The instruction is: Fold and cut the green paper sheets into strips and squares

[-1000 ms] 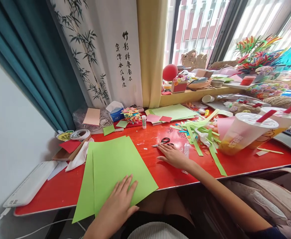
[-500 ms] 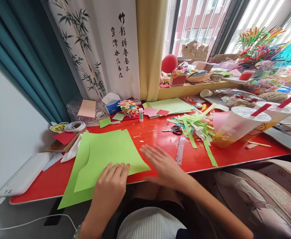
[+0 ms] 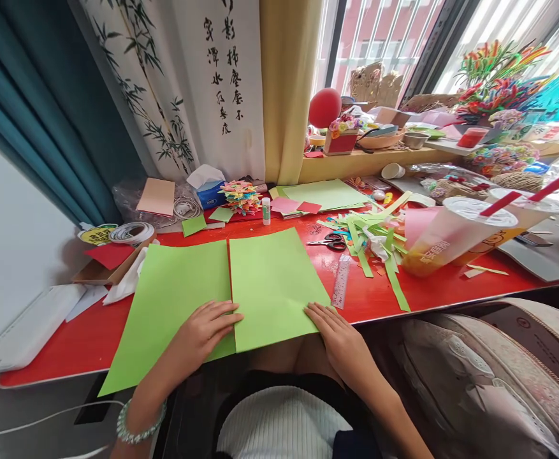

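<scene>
The left hand (image 3: 207, 326) lies palm down on a green paper sheet (image 3: 174, 280), fingers outstretched and close together, their tips crossing onto the near left edge of a second green sheet (image 3: 274, 274). The right hand (image 3: 339, 331) rests its fingers, also side by side, on that second sheet's near right corner; its thumb is hidden, so I cannot tell whether it pinches the paper. The second sheet fills the space between the hands and reaches away beyond them, a red sliver of table showing between the sheets at their far ends. A beaded bracelet (image 3: 138, 424) circles the left wrist.

Just beyond the right fingertips, a clear patterned ruler (image 3: 341, 282) lies on the red table (image 3: 365, 309), with black-handled scissors (image 3: 334, 241) past it. Farther out, to the right of that hand, are a heap of green paper strips (image 3: 375, 229) and two lidded drink cups with red straws (image 3: 465, 236). Well beyond the left hand stand an upright glue stick (image 3: 266, 211) and, left of it, a multicoloured paper ornament (image 3: 241, 196).
</scene>
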{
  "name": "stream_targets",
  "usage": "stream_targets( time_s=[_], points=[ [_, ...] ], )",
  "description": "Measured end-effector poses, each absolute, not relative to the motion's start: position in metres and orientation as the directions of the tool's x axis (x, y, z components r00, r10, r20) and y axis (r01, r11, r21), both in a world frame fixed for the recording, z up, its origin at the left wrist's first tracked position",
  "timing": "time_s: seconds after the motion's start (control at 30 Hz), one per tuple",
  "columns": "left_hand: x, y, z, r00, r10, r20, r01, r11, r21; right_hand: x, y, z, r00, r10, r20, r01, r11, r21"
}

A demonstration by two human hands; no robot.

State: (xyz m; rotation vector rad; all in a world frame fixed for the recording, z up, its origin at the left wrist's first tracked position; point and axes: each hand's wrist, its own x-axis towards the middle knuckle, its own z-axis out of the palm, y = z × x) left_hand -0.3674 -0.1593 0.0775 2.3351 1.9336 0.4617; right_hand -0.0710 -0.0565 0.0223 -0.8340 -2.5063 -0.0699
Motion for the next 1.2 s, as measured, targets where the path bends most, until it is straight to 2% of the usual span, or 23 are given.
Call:
stream_targets(
  time_s=[0.1, 0.23, 0.3, 0.37, 0.43, 0.5, 0.63, 0.77, 0.9, 1.1, 1.2],
  points=[
    [-0.374, -0.144, 0.072, 0.181, 0.974, 0.137, 0.913, -0.218, 0.346, -0.075, -0.059, 0.018, -0.732, 0.518, 0.442, 0.544, 0.836, -0.080],
    [-0.379, -0.116, 0.103, 0.115, 0.986, 0.122, 0.857, -0.160, 0.490, -0.089, -0.057, 0.021, -0.749, 0.501, 0.434, 0.510, 0.854, -0.106],
    [-0.383, -0.090, 0.126, 0.084, 0.996, 0.001, 0.847, -0.072, 0.527, -0.097, -0.055, 0.023, -0.757, 0.495, 0.427, 0.493, 0.861, -0.124],
    [-0.387, -0.055, 0.142, 0.130, 0.978, -0.160, 0.889, -0.044, 0.455, -0.103, -0.052, 0.024, -0.743, 0.507, 0.437, 0.496, 0.855, -0.148],
    [-0.389, -0.015, 0.149, 0.276, 0.910, -0.308, 0.922, -0.160, 0.353, -0.105, -0.049, 0.025, -0.694, 0.541, 0.475, 0.517, 0.833, -0.194],
    [-0.388, 0.023, 0.144, 0.318, 0.885, -0.341, 0.920, -0.201, 0.336, -0.103, -0.047, 0.025, -0.631, 0.571, 0.524, 0.530, 0.812, -0.246],
    [-0.377, 0.069, 0.113, 0.316, 0.919, -0.238, 0.928, -0.247, 0.278, -0.091, -0.043, 0.028, -0.584, 0.557, 0.591, 0.510, 0.818, -0.267],
    [-0.360, 0.073, 0.080, 0.320, 0.945, -0.071, 0.926, -0.296, 0.234, -0.084, -0.034, 0.034, -0.617, 0.480, 0.623, 0.473, 0.860, -0.194],
    [-0.352, 0.066, 0.063, 0.336, 0.941, 0.043, 0.921, -0.338, 0.195, -0.091, -0.019, 0.039, -0.697, 0.434, 0.570, 0.435, 0.889, -0.145],
    [-0.353, 0.055, 0.057, 0.325, 0.937, 0.128, 0.936, -0.338, 0.097, -0.103, -0.008, 0.035, -0.749, 0.422, 0.510, 0.404, 0.902, -0.153],
    [-0.353, 0.050, 0.055, 0.295, 0.941, 0.164, 0.940, -0.317, 0.126, -0.102, -0.008, 0.035, -0.754, 0.422, 0.504, 0.397, 0.903, -0.163]
  ],
)
